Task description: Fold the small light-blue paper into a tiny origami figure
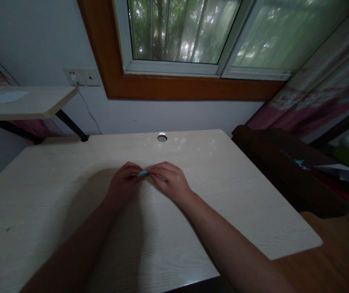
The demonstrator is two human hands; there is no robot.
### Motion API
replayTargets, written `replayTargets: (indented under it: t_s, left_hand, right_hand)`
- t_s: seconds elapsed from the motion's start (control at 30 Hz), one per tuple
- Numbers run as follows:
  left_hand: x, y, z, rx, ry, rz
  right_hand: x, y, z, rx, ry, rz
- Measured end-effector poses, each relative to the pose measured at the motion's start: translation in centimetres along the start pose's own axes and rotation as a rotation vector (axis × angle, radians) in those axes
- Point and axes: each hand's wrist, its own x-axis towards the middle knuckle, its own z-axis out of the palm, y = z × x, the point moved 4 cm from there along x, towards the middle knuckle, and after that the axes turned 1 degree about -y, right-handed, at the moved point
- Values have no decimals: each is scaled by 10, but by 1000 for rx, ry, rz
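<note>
Between my two hands, just above the middle of the pale wooden desk [186, 228], is a small light-blue piece [143, 173], thin and perhaps folded paper. Its exact kind is too small to make out, and fingers cover most of it. My left hand [125, 181] pinches its left side with thumb and fingertips. From the right, my right hand [170, 179] grips the other end, fingers closed together. The fingertips of both hands nearly meet around the piece. A dark shadow of my left arm falls on the desktop.
A round cable hole [162, 138] is near the desk's back edge. At the left, a raised shelf [49, 103] stands on black legs, with a white cable [88, 108] hanging from a wall socket [82, 77]. Dark brown furniture [262, 171] holding several items borders the right side.
</note>
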Motion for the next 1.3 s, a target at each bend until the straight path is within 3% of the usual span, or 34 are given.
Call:
replayTargets:
  t_s: [0.13,0.4,0.6,0.7,0.83,0.97,1.07,1.3]
  left_hand:
    - [0,-1,0,-28,2,-13]
    - [-3,-3,7,-315,14,-132]
    - [-1,-1,3,-189,-7,11]
    - [0,-1,-1,-172,-2,41]
    - [-2,-4,-5,-156,36,30]
    - [-4,-7,-4,-98,3,91]
    - [-4,-8,-2,-15,-35,152]
    - [0,-5,0,36,-33,143]
  right_hand:
    - [1,0,1,-6,4,-2]
    - [2,-2,-2,-10,-1,-14]
    - [5,-4,-5,6,15,31]
    - [4,3,0,190,44,139]
    - [-2,21,15,654,39,429]
    - [-9,30,31,1002,-54,635]
    - [-13,32,37,1108,-118,723]
    - [-10,34,31,1079,51,761]
